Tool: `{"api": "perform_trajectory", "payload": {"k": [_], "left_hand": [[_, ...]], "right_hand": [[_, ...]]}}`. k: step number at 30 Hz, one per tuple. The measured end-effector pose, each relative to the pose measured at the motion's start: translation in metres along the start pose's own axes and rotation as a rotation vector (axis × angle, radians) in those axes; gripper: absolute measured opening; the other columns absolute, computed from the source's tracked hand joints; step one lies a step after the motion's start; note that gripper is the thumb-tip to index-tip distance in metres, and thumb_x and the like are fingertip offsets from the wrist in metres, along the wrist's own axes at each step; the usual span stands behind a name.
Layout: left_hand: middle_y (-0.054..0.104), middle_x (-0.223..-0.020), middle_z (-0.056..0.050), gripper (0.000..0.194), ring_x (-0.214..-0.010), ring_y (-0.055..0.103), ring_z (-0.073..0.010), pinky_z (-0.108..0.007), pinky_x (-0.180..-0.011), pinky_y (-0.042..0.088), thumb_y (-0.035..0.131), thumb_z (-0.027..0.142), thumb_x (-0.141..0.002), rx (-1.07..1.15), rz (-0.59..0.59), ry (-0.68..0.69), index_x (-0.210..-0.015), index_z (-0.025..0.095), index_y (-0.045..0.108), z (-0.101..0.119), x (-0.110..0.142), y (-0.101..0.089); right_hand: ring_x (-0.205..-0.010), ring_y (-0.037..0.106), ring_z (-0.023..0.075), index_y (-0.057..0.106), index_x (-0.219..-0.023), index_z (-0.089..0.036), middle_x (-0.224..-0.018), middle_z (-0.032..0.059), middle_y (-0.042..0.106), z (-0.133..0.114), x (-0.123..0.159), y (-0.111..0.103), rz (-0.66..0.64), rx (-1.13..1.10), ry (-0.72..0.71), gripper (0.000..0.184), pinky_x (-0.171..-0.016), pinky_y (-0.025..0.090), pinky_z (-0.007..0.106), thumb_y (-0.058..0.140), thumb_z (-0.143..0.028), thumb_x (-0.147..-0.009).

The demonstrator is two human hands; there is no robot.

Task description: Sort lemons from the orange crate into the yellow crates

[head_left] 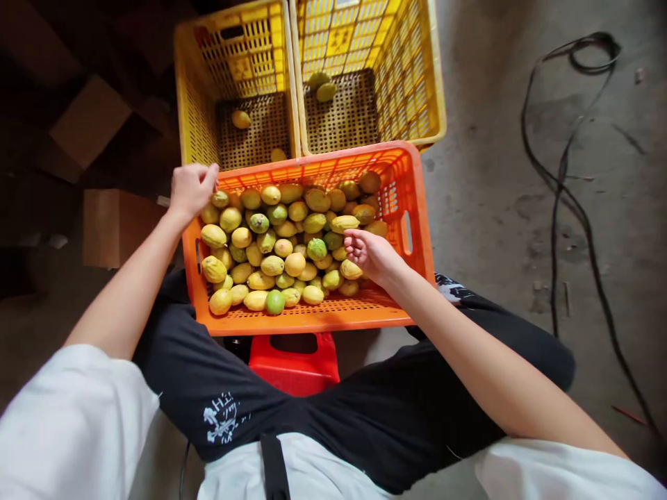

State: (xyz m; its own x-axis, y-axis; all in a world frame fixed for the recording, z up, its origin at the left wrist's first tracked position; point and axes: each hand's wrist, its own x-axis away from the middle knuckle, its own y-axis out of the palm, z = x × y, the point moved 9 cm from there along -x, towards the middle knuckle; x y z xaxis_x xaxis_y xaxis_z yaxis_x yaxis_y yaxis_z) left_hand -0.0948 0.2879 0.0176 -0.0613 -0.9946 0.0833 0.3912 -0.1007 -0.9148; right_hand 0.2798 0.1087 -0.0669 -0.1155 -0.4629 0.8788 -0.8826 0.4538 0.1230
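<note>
An orange plastic crate (313, 322) sits in front of me between my knees, holding many lemons (272, 265), mostly yellow with a few green ones. My left hand (192, 187) is closed in a fist above the crate's far left corner, near the yellow crates; what its fingers hold, if anything, is hidden. Over the right part of the pile, my right hand (371, 255) has its fingers curled in. A yellow lemon (344, 223) lies right by those fingertips. Whether the right hand grips anything cannot be made out.
Two yellow crates stand side by side beyond the orange one: the left crate (181, 104) and the right crate (438, 83) each hold a couple of lemons. A red stool (294, 375) shows below. Cardboard boxes (122, 226) are at left, a black cable (565, 187) on the right floor.
</note>
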Motion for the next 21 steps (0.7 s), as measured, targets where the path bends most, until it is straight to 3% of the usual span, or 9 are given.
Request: {"api": "perform_trajectory", "payload": {"k": [2,4,6,8,10,12,15,18,21], "left_hand": [[0.076,-0.089,-0.008,0.048,-0.103,0.079,-0.0262,-0.04,-0.111,0.055,0.048,0.037,-0.119,-0.021,-0.143,-0.047,-0.078,0.019,0.066,0.001,0.038,0.023],[0.079,-0.095,-0.01,0.038,-0.106,0.08,-0.0317,-0.041,-0.106,0.057,0.057,0.036,-0.113,-0.103,-0.328,-0.072,-0.079,0.022,0.066,0.007,0.085,0.06],[0.081,-0.106,-0.012,0.023,-0.113,0.079,-0.0353,-0.045,-0.105,0.058,0.063,0.033,-0.11,-0.199,-0.622,-0.046,-0.091,0.023,0.07,0.018,0.138,0.11],[0.081,-0.109,-0.012,0.012,-0.116,0.079,-0.0377,-0.047,-0.108,0.059,0.079,0.031,-0.101,-0.201,-0.777,-0.006,-0.096,0.023,0.072,0.03,0.181,0.146],[0.079,-0.127,-0.017,0.007,-0.129,0.076,-0.0414,-0.052,-0.115,0.057,0.074,0.025,-0.103,-0.252,-0.873,0.047,-0.11,0.022,0.075,0.034,0.208,0.169],[0.073,-0.147,-0.025,0.03,-0.137,0.073,-0.0444,-0.055,-0.117,0.055,0.066,0.01,-0.1,-0.299,-0.91,0.077,-0.127,0.017,0.076,0.029,0.218,0.179],[0.069,-0.148,-0.031,0.047,-0.144,0.069,-0.0461,-0.056,-0.12,0.053,0.058,0.008,-0.103,-0.434,-0.941,0.068,-0.149,0.01,0.069,0.008,0.214,0.182],[0.064,-0.158,-0.035,0.053,-0.146,0.067,-0.0486,-0.054,-0.117,0.055,0.066,0.021,-0.107,-0.443,-0.953,0.014,-0.157,0.006,0.063,-0.006,0.208,0.184],[0.059,-0.168,-0.031,0.053,-0.153,0.065,-0.0428,-0.047,-0.12,0.055,0.062,0.036,-0.116,-0.4,-0.952,-0.025,-0.163,0.011,0.06,-0.007,0.208,0.192]], "right_hand": [[-0.049,0.053,0.0073,0.069,-0.086,-0.016,-0.061,-0.0028,0.062,0.001,0.001,-0.001,0.025,0.014,0.005,0.031,-0.048,0.045,0.012,0.054,-0.003,-0.109],[-0.05,0.054,0.0073,0.069,-0.085,-0.016,-0.061,-0.0022,0.063,0.002,0.001,0.0,0.016,0.028,0.012,0.033,-0.048,0.045,0.012,0.052,-0.003,-0.11],[-0.051,0.056,0.0074,0.07,-0.085,-0.016,-0.062,-0.0017,0.064,0.004,-0.002,-0.001,-0.002,0.033,0.014,0.031,-0.051,0.047,0.012,0.055,-0.003,-0.108],[-0.053,0.058,0.0077,0.071,-0.085,-0.016,-0.064,-0.0012,0.066,0.005,-0.007,-0.006,-0.02,0.053,-0.007,0.026,-0.053,0.048,0.013,0.06,-0.003,-0.104],[-0.057,0.059,0.0085,0.073,-0.085,-0.016,-0.067,-0.0001,0.068,0.006,-0.014,-0.015,-0.05,0.125,-0.081,0.02,-0.056,0.049,0.014,0.067,-0.004,-0.099],[-0.06,0.06,0.0106,0.074,-0.084,-0.019,-0.069,0.0001,0.07,0.008,-0.022,-0.029,-0.057,0.26,-0.204,0.017,-0.058,0.048,0.017,0.074,-0.004,-0.092],[-0.066,0.062,0.0156,0.07,-0.077,-0.024,-0.067,-0.0022,0.068,0.024,-0.029,-0.047,-0.01,0.642,-0.369,0.023,-0.064,0.05,0.023,0.076,-0.004,-0.087],[-0.075,0.07,0.0211,0.071,-0.082,-0.025,-0.077,0.0008,0.075,0.074,-0.032,-0.033,-0.228,1.222,-0.372,0.021,-0.073,0.053,0.029,0.077,-0.007,-0.09],[-0.1,0.081,0.0293,0.079,-0.113,-0.019,-0.114,0.0141,0.084,0.123,-0.027,-0.013,-0.413,1.584,-0.406,0.018,-0.09,0.059,0.035,0.077,-0.01,-0.097]]}}
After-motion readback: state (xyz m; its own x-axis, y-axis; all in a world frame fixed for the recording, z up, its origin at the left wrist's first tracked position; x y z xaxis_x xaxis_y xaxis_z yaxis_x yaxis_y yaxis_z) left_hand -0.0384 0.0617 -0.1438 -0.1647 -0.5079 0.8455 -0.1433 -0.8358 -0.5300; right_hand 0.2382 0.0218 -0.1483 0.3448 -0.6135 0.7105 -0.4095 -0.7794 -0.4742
